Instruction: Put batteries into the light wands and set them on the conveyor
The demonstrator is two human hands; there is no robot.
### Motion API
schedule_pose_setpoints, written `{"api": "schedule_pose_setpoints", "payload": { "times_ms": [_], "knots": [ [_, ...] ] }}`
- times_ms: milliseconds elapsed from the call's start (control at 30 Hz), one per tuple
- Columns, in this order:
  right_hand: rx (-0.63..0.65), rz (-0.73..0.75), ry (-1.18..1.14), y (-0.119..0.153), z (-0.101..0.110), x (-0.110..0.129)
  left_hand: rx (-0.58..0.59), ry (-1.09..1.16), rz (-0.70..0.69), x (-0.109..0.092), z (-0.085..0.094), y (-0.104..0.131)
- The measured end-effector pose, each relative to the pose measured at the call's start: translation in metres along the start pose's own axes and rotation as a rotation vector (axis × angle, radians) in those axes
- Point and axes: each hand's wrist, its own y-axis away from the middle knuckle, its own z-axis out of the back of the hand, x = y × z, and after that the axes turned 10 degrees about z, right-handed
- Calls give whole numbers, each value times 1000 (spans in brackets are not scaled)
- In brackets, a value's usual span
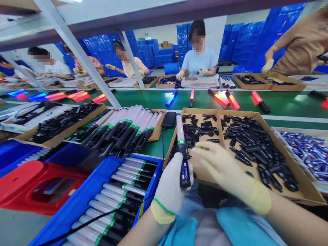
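Observation:
My left hand (170,186), in a white knit glove over a yellowish one, is wrapped round the black handle of a light baton (180,131). The baton points away from me, its clear tube at the far end and a green band at the joint. Its handle is open on the upper side, showing blue batteries (184,169) inside. To the right, my right hand (222,167) wears a pale yellow glove and is blurred by motion. Its fingers stretch out over the near side of a cardboard tray (294,162), and nothing shows in them. Small black plastic parts (248,140) fill much of that tray.
More batons (128,126) are piled left of the tray, beside a black box with a cable (169,119). A blue crate (77,208) holds rows of batons near a red stool (33,184). Blue batteries (304,150) lie at right. Lit batons rest on the green belt (148,97); co-workers sit beyond.

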Motion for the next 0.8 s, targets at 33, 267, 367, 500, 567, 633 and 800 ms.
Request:
{"api": "schedule_pose_setpoints", "payload": {
  "times_ms": [33,267,367,500,567,633,800],
  "knots": [
    [64,-89,69,-7,-1,-20,-1,-13,-7,-3,-4,1],
    [238,-249,89,-36,-14,-104,9,11,7,-8,-14,5],
    [208,-233,-37,-26,-7,-86,37,30,31,0,-14,3],
    [53,-320,-514,1,11,-43,31,11,121,11,-21,-2],
    [-61,-396,-720,11,19,-24,63,3,157,15,-27,-5],
    [-153,-450,-793,18,28,-12,82,6,173,18,-35,-8],
    [-274,-543,-778,30,39,0,96,-1,157,28,-48,-15]
  ]
}}
